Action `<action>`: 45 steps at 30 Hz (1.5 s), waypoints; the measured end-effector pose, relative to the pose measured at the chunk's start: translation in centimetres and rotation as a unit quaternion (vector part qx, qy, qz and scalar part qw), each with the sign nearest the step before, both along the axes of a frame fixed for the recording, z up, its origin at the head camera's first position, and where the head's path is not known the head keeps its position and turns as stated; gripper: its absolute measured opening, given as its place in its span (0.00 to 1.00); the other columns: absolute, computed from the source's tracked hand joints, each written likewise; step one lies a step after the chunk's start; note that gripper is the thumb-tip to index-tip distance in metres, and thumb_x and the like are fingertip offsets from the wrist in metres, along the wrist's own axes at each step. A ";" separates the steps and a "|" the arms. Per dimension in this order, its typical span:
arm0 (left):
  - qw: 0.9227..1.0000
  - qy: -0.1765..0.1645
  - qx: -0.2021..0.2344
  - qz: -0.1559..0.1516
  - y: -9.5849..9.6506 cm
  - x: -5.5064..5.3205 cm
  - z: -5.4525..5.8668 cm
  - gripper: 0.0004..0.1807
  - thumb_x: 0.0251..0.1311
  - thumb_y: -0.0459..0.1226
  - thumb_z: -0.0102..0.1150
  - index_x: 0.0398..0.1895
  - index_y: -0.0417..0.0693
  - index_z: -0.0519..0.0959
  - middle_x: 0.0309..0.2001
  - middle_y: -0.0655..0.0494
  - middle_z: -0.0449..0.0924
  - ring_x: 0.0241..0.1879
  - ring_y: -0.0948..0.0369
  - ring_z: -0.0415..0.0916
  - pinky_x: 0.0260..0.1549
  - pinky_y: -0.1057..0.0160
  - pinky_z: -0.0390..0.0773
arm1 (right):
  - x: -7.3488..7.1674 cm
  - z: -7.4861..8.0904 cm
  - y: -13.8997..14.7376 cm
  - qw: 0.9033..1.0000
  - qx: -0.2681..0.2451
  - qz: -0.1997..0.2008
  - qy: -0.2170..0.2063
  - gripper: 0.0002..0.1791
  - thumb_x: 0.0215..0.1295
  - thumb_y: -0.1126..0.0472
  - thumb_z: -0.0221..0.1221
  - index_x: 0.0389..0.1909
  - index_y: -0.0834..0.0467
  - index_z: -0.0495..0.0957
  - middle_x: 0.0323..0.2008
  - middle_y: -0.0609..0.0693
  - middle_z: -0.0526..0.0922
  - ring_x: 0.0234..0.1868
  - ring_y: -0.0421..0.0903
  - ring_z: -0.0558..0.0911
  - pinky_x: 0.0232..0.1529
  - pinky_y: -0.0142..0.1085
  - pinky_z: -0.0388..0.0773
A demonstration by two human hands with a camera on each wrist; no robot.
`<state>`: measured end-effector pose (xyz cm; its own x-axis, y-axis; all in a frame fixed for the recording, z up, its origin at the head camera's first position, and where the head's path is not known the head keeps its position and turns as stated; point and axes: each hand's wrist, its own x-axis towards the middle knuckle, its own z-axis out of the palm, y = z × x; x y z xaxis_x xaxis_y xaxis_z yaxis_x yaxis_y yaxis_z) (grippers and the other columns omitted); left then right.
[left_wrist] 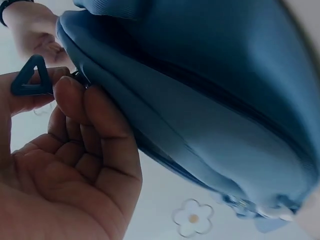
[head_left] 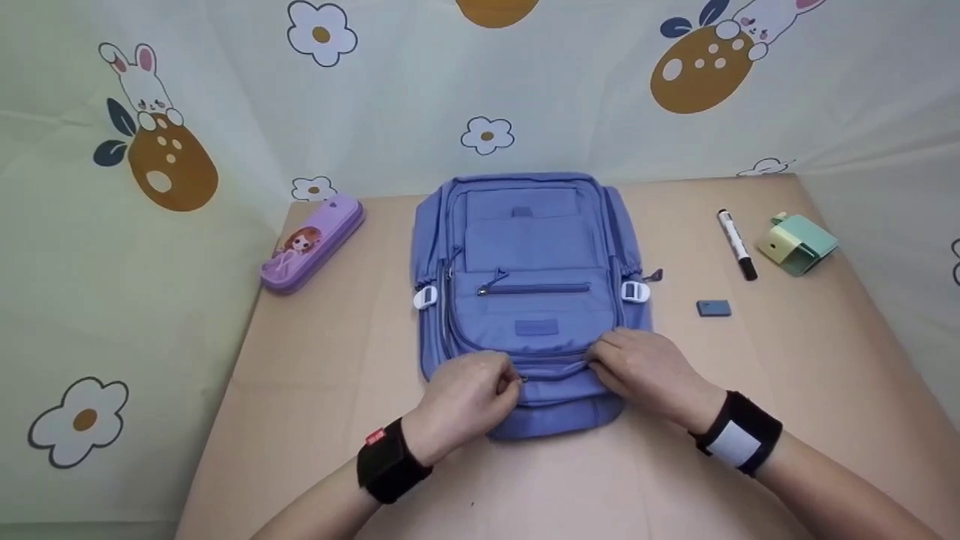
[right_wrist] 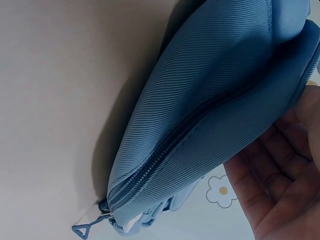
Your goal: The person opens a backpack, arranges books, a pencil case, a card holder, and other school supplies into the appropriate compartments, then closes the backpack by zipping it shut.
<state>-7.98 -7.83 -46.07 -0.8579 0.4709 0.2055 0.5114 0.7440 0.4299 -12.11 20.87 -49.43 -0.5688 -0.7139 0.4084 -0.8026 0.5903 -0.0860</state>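
Note:
A blue backpack (head_left: pixel 536 244) lies on its back on the table, front pockets facing up and its bottom end toward me. At that lower end my left hand (head_left: pixel 472 394) pinches a zipper pull between thumb and forefinger; its triangular loop (left_wrist: pixel 32 80) sticks out past the fingers in the left wrist view. My right hand (head_left: pixel 645 371) grips the fabric at the bag's lower right edge, its fingertips partly hidden by the cloth. Another zipper pull (right_wrist: pixel 82 230) hangs at the end of a closed zipper in the right wrist view.
A purple pencil case (head_left: pixel 315 244) lies at the table's left edge. On the right are a white marker (head_left: pixel 737 245), a small dark eraser-like block (head_left: pixel 713 308) and a green-and-yellow item (head_left: pixel 799 244). A patterned curtain (head_left: pixel 405 90) surrounds the table (head_left: pixel 315 390).

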 end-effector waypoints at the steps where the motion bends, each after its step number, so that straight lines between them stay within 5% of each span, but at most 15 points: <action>1: 1.000 0.007 -0.004 -0.006 0.4 -0.1 0.0 0.03 0.63 0.37 0.63 0.31 0.52 0.83 0.25 0.65 0.78 0.24 0.67 0.74 0.22 0.66 0.75 | 0.0 0.0 0.0 1.000 -0.001 -0.001 0.000 0.06 0.61 0.64 0.68 0.38 0.56 0.81 0.33 0.46 0.83 0.34 0.47 0.82 0.32 0.41 0.81; 9: 0.999 0.013 -0.024 -0.024 1.7 -0.4 -0.2 0.03 0.64 0.39 0.63 0.33 0.53 0.83 0.26 0.65 0.79 0.24 0.68 0.74 0.21 0.67 0.75 | 0.0 -0.2 0.0 1.000 0.005 -0.004 -0.012 0.05 0.61 0.63 0.68 0.36 0.57 0.81 0.32 0.46 0.81 0.33 0.46 0.81 0.30 0.41 0.79; 17: 0.996 -0.075 0.040 -0.009 1.2 -0.9 0.1 0.03 0.65 0.39 0.62 0.33 0.54 0.83 0.25 0.69 0.75 0.23 0.70 0.71 0.23 0.69 0.73 | -0.9 0.1 1.7 0.998 -0.017 0.021 -0.061 0.10 0.59 0.64 0.70 0.41 0.54 0.82 0.37 0.44 0.82 0.39 0.44 0.81 0.39 0.40 0.80; 22: 0.990 -0.123 0.066 0.006 1.0 -1.1 0.3 0.04 0.66 0.40 0.62 0.32 0.55 0.83 0.26 0.70 0.76 0.23 0.69 0.72 0.23 0.67 0.74 | -1.6 -0.3 3.1 0.998 -0.032 0.024 -0.051 0.13 0.55 0.66 0.71 0.41 0.55 0.83 0.39 0.45 0.82 0.40 0.45 0.82 0.40 0.42 0.81; 27: 0.988 -0.136 0.077 0.007 1.0 -1.2 0.4 0.03 0.65 0.39 0.63 0.32 0.54 0.83 0.26 0.69 0.77 0.24 0.69 0.73 0.25 0.67 0.75 | -2.0 -0.9 3.5 0.998 -0.036 0.039 -0.033 0.12 0.58 0.66 0.72 0.42 0.54 0.84 0.42 0.46 0.81 0.43 0.47 0.81 0.41 0.42 0.81; 35: 0.995 -0.091 0.046 -0.004 1.6 -0.9 0.5 0.04 0.63 0.40 0.65 0.31 0.55 0.85 0.25 0.70 0.78 0.22 0.71 0.71 0.22 0.68 0.72 | -1.7 -1.0 3.5 0.999 -0.024 0.022 -0.014 0.09 0.64 0.65 0.67 0.43 0.54 0.81 0.42 0.46 0.80 0.43 0.47 0.79 0.40 0.42 0.80; 45: 0.997 0.033 -0.041 -0.048 5.6 -0.9 0.1 0.05 0.65 0.42 0.65 0.33 0.57 0.88 0.28 0.67 0.83 0.25 0.69 0.79 0.22 0.68 0.76 | -1.6 -1.0 3.1 1.000 -0.012 0.007 -0.016 0.08 0.64 0.66 0.67 0.41 0.55 0.81 0.42 0.47 0.80 0.43 0.47 0.79 0.39 0.41 0.80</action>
<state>-8.92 -2.26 -45.96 -0.7933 0.5686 0.2177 0.6081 0.7211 0.3320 -13.73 23.95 -50.41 -0.5722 -0.7116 0.4076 -0.8070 0.5772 -0.1252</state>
